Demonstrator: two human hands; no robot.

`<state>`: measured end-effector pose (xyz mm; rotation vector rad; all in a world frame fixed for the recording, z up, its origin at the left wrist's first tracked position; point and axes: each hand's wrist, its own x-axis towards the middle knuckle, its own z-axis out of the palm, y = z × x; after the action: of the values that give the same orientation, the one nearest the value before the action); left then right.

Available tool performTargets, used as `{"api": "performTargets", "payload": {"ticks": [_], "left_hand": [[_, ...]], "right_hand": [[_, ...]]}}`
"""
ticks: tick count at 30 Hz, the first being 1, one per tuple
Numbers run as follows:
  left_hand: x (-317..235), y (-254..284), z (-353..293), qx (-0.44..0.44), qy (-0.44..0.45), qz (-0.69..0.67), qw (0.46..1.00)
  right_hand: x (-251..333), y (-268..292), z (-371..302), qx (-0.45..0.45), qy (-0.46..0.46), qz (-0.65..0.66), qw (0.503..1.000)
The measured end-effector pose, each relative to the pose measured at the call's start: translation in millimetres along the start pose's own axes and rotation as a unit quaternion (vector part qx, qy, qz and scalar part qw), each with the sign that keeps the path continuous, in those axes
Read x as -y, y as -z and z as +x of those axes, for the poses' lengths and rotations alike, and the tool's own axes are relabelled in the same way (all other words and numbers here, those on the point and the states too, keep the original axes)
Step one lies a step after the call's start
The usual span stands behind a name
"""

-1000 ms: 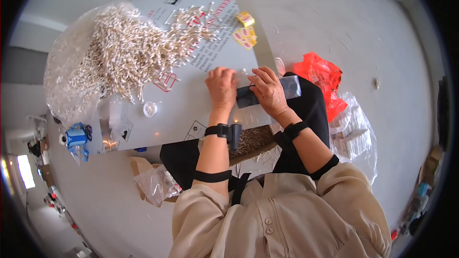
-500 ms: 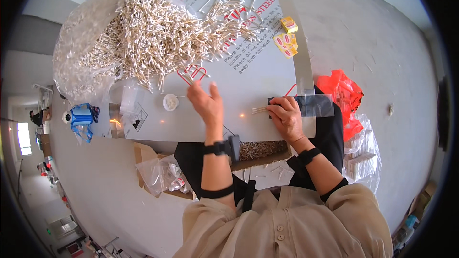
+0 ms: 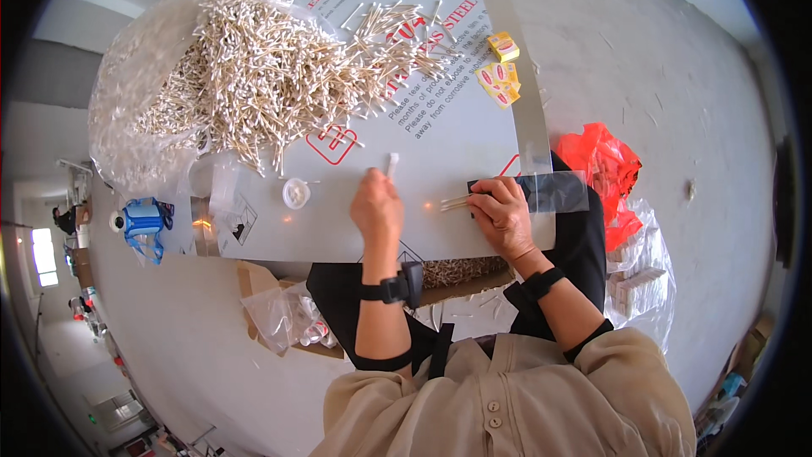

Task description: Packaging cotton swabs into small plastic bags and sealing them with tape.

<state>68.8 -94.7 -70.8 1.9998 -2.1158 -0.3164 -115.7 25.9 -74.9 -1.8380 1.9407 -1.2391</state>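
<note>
A small bunch of cotton swabs [image 3: 392,162] stands up out of my left hand [image 3: 377,210], its fingers closed round the sticks above the table's middle. My right hand [image 3: 502,215] rests at the table's front right, pinching several cotton swabs [image 3: 456,202] that point leftward. Under and beside that hand lies a dark strip with a clear plastic sleeve [image 3: 558,192]. Beyond my hands, a large heap of loose cotton swabs [image 3: 266,72] spills from a clear plastic bag [image 3: 127,131]. A small round white tub [image 3: 296,194] sits left of my left hand.
Yellow packets [image 3: 499,85] and a yellow box [image 3: 503,46] lie at the table's right edge. A blue bottle with straps [image 3: 144,227] is at the left. A red plastic bag [image 3: 599,165] and a clear bag of white packs [image 3: 640,288] are at right. Below, a cardboard box [image 3: 461,274] holds swabs.
My left hand has drawn back from the heap toward me and slightly right, now closed round a bunch of swabs. My right hand stays in nearly the same place.
</note>
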Motion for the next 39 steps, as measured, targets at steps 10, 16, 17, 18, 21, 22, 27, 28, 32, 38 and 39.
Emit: {"api": "performTargets", "payload": {"ticks": [10,16,17,18,21,22,27,28,32,38,39], "left_hand": [[-23,11,91,-0.079,0.008,-0.093,0.992],[-55,9,127,-0.023,0.057,0.003,0.998],[-51,5,127,-0.022,0.056,0.004,0.998],[-44,3,127,-0.009,0.052,-0.017,0.998],[-27,-3,115,0.031,0.04,-0.065,0.997],[-22,-3,109,0.054,0.034,-0.093,0.994],[-24,3,78,0.21,-0.083,-0.15,0.963],[-26,9,75,0.241,-0.107,-0.138,0.955],[-29,9,77,0.205,-0.106,-0.209,0.95],[-31,16,81,0.132,-0.096,-0.194,0.967],[-30,16,77,0.122,-0.154,-0.208,0.958]], "right_hand": [[3,2,1,0.011,-0.002,0.002,1.0],[2,4,-1,0.027,-0.014,-0.003,1.0],[3,4,-1,0.027,-0.015,-0.004,1.0],[3,4,0,0.023,-0.012,0.0,1.0],[2,3,0,0.02,-0.013,0.0,1.0],[2,3,-1,0.022,-0.013,-0.003,1.0],[-2,6,-2,0.015,-0.016,-0.003,1.0],[-1,4,0,0.009,-0.008,0.0,1.0],[1,2,-1,0.011,-0.008,0.006,1.0],[0,2,-1,0.01,-0.004,0.001,1.0],[0,2,-1,0.011,-0.005,0.002,1.0]]}}
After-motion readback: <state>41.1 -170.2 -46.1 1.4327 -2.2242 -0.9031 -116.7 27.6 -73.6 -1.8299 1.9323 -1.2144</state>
